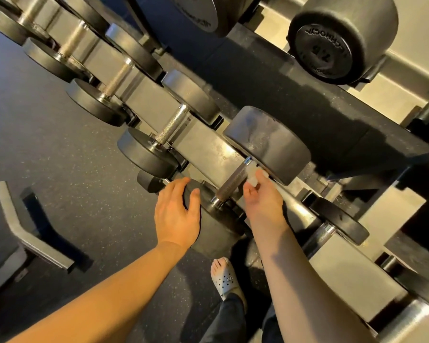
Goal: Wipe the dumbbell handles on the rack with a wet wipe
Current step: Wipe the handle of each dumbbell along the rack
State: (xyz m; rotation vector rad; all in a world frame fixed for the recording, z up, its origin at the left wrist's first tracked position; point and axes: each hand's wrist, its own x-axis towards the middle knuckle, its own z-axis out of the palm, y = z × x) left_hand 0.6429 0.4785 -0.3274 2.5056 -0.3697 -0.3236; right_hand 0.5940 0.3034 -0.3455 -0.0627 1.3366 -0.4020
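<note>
A row of black dumbbells lies on the metal rack [203, 149], running from top left to bottom right. My right hand [260, 201] pinches a small white wet wipe [252, 173] against the far end of one knurled steel handle [232, 185], close to the large back head [268, 142]. My left hand [176, 211] rests with relaxed fingers on the near head [213, 229] of the same dumbbell. The neighbouring handle [170, 128] to the left is bare.
A second rack tier above carries bigger dumbbells, one [337, 38] at the top right. Dark speckled rubber floor [60, 144] lies to the left, with a metal rack foot [30, 233]. My foot in a grey clog [224, 280] stands below the rack.
</note>
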